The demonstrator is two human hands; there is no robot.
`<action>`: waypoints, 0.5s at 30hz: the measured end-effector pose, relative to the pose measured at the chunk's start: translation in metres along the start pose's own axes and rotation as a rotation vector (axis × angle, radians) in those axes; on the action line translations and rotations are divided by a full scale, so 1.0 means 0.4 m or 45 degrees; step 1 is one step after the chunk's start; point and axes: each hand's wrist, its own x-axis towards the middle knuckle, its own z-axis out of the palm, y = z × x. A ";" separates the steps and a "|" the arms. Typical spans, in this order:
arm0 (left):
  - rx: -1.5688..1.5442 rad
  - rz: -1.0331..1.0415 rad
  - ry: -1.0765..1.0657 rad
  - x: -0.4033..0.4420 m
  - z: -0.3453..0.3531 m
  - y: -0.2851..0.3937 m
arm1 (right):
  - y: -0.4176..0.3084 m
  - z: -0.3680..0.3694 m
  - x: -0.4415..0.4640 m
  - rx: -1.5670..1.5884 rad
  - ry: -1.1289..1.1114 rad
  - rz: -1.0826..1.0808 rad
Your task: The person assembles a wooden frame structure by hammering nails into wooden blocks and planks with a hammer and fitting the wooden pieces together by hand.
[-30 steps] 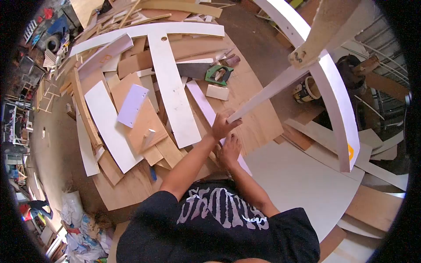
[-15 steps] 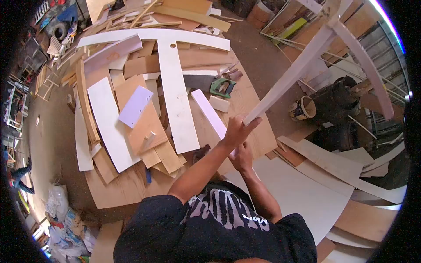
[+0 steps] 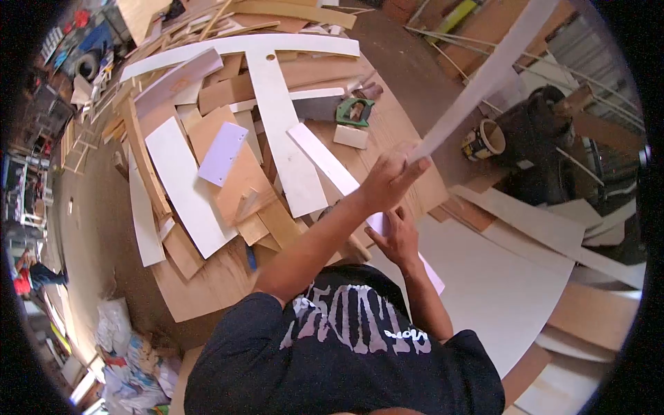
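My left hand (image 3: 391, 181) is closed around the lower end of a long pale wooden strip (image 3: 477, 90), which rises up and to the right and is smeared by motion. Just below it, my right hand (image 3: 398, 238) grips a narrow white board (image 3: 325, 162) that lies slanting across the worktable (image 3: 207, 294). The board's lower end shows past my right wrist. Beyond the board, a handsaw with a green handle (image 3: 355, 111) rests near a small pale wood block (image 3: 351, 136). A white T-shaped panel (image 3: 287, 138) lies left of the board.
Offcuts and boards cover much of the table, among them a lilac piece (image 3: 223, 153). At my right are a large white sheet (image 3: 484, 283) and stacked panels. Buckets (image 3: 484, 140) stand on the floor beyond. Sacks (image 3: 117, 328) lie at lower left; another person (image 3: 38, 273) is far left.
The raised wooden strip has swung up, and its crosspiece has left the view. My left hand has moved slightly up and right. My right hand has shifted a little right along the white board.
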 end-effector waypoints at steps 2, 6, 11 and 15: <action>0.030 -0.038 -0.056 0.000 -0.013 0.031 | -0.035 -0.037 -0.007 0.028 -0.065 0.009; -0.006 -0.041 -0.102 -0.004 -0.035 0.052 | -0.100 -0.108 -0.021 -0.078 -0.153 -0.013; 0.002 0.090 0.134 0.009 -0.084 0.102 | -0.176 -0.158 -0.034 -0.088 -0.168 -0.115; 0.109 0.081 0.336 0.046 -0.114 0.083 | -0.209 -0.145 -0.023 -0.130 -0.182 -0.197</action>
